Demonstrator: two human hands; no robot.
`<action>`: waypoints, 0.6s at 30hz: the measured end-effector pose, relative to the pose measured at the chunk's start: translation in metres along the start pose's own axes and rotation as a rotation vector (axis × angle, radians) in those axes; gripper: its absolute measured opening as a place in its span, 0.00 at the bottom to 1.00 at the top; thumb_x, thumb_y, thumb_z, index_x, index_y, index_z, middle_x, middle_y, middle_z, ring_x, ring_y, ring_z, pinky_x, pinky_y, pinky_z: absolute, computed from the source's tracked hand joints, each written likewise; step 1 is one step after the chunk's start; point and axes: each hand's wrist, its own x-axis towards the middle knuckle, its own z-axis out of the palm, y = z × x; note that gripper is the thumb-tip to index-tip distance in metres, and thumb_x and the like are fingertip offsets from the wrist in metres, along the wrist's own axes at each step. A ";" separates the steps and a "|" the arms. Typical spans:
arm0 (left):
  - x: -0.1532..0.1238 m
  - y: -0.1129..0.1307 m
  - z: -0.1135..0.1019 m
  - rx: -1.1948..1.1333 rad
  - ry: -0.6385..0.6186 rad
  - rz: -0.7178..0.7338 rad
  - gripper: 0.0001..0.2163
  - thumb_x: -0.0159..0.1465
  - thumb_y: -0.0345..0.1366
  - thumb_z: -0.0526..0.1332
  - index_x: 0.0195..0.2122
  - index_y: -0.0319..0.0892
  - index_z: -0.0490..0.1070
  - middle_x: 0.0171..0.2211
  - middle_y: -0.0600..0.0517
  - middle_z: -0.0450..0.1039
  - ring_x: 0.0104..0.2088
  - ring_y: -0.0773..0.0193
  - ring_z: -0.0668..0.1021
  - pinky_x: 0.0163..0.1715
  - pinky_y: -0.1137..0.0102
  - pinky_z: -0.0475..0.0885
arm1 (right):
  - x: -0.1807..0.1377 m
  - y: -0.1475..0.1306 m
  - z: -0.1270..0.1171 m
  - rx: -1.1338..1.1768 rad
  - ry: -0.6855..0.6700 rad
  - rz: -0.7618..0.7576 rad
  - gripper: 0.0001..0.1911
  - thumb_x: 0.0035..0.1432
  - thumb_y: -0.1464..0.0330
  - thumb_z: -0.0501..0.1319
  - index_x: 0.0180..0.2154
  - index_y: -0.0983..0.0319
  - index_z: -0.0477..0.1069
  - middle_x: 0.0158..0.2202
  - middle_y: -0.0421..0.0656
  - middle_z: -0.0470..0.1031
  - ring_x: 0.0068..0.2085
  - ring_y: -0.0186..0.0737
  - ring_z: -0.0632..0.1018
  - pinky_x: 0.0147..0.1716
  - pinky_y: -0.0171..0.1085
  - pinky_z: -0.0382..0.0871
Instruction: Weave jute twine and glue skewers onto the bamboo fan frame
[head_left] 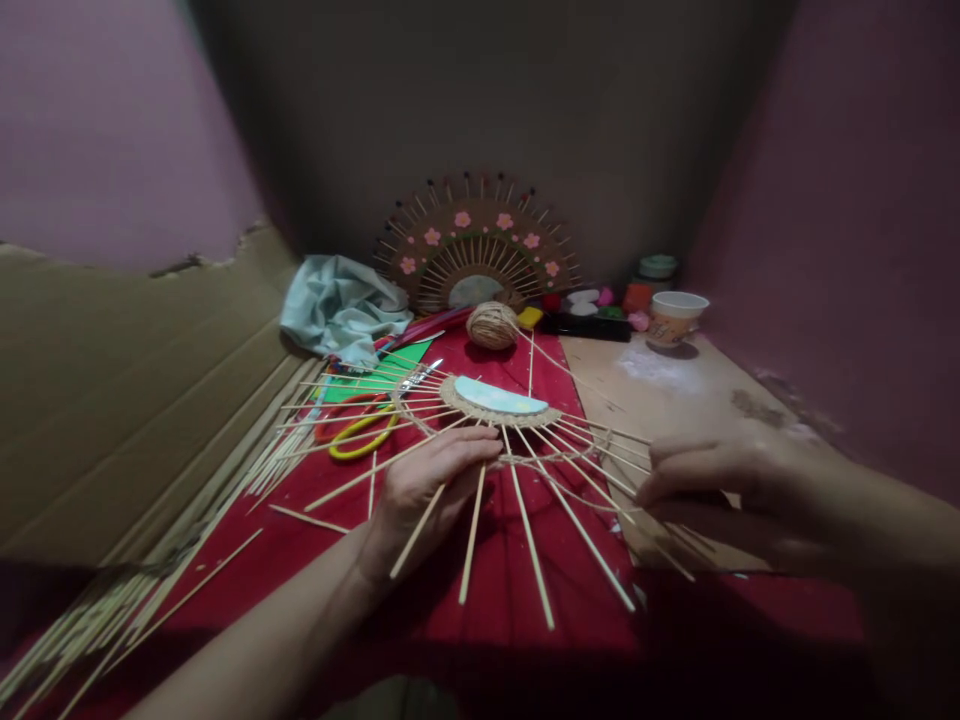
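A half-round stick fan [551,428], made of thin bamboo sticks spreading from a twine-woven centre with a pale blue half-disc [499,395], is held up in front of me. My left hand [435,475] is closed round its sticks just below the woven part. At the fan's right side, my right hand [712,490] has its fingers drawn together among the stick ends, slightly blurred. A strand of twine [581,495] curves across the sticks to those fingers, which appear to pinch it; the fingertips are partly hidden.
Behind the fan sits a twine ball [491,326]. Yellow-and-orange-handled scissors [364,435] lie left, near a pale cloth [334,305]. A flowered fan [480,240] stands against the back wall. Loose sticks [161,600] lie along the cardboard. At right stands a paper cup [675,320].
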 end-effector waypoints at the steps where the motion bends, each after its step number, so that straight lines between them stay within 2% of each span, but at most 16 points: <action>1: 0.000 0.000 0.000 0.004 0.004 0.005 0.12 0.58 0.24 0.59 0.43 0.42 0.72 0.41 0.48 0.76 0.42 0.62 0.77 0.43 0.67 0.73 | -0.001 -0.002 0.003 0.025 0.015 0.004 0.10 0.58 0.70 0.54 0.37 0.61 0.74 0.27 0.40 0.74 0.26 0.30 0.72 0.24 0.29 0.64; 4: 0.001 0.001 0.000 0.022 0.035 0.041 0.14 0.56 0.25 0.61 0.44 0.40 0.70 0.39 0.48 0.76 0.40 0.63 0.78 0.41 0.69 0.74 | -0.002 -0.005 0.011 0.129 0.084 -0.001 0.10 0.57 0.70 0.56 0.40 0.60 0.73 0.26 0.39 0.75 0.24 0.28 0.72 0.21 0.27 0.64; 7: 0.001 0.001 0.000 0.043 0.044 0.040 0.14 0.55 0.26 0.62 0.44 0.38 0.70 0.38 0.48 0.76 0.38 0.64 0.78 0.39 0.71 0.75 | -0.001 -0.001 0.017 0.186 0.138 -0.004 0.10 0.57 0.71 0.57 0.40 0.60 0.73 0.22 0.37 0.72 0.20 0.25 0.69 0.17 0.25 0.60; 13: 0.001 0.001 -0.001 0.050 0.019 0.018 0.15 0.54 0.26 0.64 0.44 0.39 0.70 0.39 0.48 0.76 0.38 0.65 0.78 0.40 0.71 0.74 | -0.001 0.008 0.027 0.295 0.114 0.055 0.09 0.58 0.69 0.55 0.39 0.62 0.73 0.21 0.37 0.70 0.19 0.26 0.68 0.16 0.25 0.60; 18: 0.002 0.003 -0.001 0.052 -0.014 0.027 0.10 0.56 0.28 0.63 0.40 0.40 0.73 0.40 0.46 0.76 0.40 0.63 0.77 0.38 0.69 0.75 | 0.002 0.001 0.025 0.210 0.167 0.128 0.07 0.56 0.72 0.55 0.34 0.61 0.71 0.22 0.37 0.69 0.23 0.28 0.69 0.19 0.27 0.62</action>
